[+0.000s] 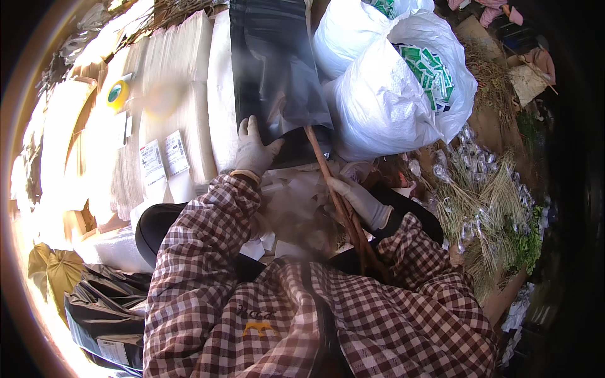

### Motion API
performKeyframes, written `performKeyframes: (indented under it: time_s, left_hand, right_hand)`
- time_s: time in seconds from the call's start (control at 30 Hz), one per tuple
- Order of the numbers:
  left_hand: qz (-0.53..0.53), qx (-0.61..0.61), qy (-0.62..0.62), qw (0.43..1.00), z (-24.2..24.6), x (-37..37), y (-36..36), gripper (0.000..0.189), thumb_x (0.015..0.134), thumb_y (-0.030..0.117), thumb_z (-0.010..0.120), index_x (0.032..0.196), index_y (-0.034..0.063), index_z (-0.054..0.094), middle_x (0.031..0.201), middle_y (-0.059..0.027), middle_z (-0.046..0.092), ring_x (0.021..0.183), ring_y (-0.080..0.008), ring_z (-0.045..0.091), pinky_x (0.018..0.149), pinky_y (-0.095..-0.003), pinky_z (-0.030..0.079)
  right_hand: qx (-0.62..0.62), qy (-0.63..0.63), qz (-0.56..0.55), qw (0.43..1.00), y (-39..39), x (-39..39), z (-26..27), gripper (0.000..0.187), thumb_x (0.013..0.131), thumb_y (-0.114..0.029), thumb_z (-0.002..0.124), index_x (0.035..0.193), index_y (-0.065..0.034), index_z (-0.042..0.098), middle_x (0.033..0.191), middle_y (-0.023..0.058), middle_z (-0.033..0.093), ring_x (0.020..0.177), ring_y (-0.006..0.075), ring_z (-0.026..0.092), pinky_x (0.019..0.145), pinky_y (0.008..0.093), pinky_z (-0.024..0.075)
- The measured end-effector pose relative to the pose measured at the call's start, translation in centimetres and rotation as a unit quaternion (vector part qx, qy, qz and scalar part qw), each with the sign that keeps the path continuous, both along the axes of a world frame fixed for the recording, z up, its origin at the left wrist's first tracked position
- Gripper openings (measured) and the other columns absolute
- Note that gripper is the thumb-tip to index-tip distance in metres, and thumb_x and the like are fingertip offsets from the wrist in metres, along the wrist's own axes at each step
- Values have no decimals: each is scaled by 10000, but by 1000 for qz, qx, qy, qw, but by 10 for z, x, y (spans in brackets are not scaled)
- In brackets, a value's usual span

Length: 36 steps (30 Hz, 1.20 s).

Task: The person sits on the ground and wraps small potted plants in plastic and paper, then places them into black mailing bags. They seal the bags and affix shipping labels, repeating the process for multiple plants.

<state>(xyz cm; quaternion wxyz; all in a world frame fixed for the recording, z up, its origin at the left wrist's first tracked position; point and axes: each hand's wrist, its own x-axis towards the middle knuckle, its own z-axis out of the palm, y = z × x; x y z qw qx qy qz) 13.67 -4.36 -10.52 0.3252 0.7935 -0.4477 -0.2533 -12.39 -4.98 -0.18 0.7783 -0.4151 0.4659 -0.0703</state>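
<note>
A black plastic mailing bag (283, 71) lies lengthwise in front of me, its mouth facing my lap. My left hand (255, 153), in a pale glove, rests on the bag's left side near the mouth, thumb spread from the fingers. My gloved right hand (357, 201) is closed around a bundle of brown woody branches (347, 217). One branch runs up from that hand, and its far tip passes beneath the bag's upper layer at the mouth. The lower ends of the bundle reach down beside my right sleeve.
Left stand stacked flat packaging sheets (177, 66), printed labels (177, 152) and a yellow tape roll (117, 94). A white woven sack (373, 104) holds green-and-white packets (427, 75). Dried stems with wrapped heads (472, 189) lie right. A filled black bag (106, 302) sits lower left.
</note>
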Motion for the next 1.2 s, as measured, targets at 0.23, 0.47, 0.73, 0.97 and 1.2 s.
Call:
performKeyframes:
  time_s: [0.23,0.47,0.73,0.97,1.2]
  left_hand:
    - [18,70,342,937,-83,-23,20,545,884,210,706,1344,-18,525,1045,-111,692,884,-202,660,760,-310,525]
    - [57,74,460,883,-80,-34,29,288,981,216,624,1178,6,635,940,-62,697,718,-159,662,615,-289,551]
    - [-36,-14,464,885,-51,-49,25,211,978,185,645,1103,17,674,960,-28,702,821,-127,649,708,-282,526]
    - [29,-22,551,834,-64,-48,39,207,986,192,640,1111,29,666,960,-21,701,803,-114,642,691,-271,531]
    - [67,-2,528,847,-51,-5,19,251,989,200,634,1167,27,665,998,-6,701,852,-101,638,757,-252,512]
  right_hand:
    - [106,-76,-53,990,117,-52,64,746,902,-93,611,1553,-111,247,1128,45,565,970,124,571,861,276,487]
    - [72,-34,-47,996,119,-60,42,698,894,-28,575,1534,-68,299,1114,40,577,914,103,582,769,259,506]
    - [-232,50,30,971,58,-24,-48,595,925,-55,585,1485,-13,388,1130,25,593,1012,107,558,895,250,463]
    - [-248,39,-33,967,-44,58,-94,259,880,-38,614,1132,3,569,992,52,612,856,125,606,727,267,498]
    - [-226,61,-60,970,-102,116,-107,141,852,-75,614,959,16,603,785,84,627,625,178,601,570,318,500]
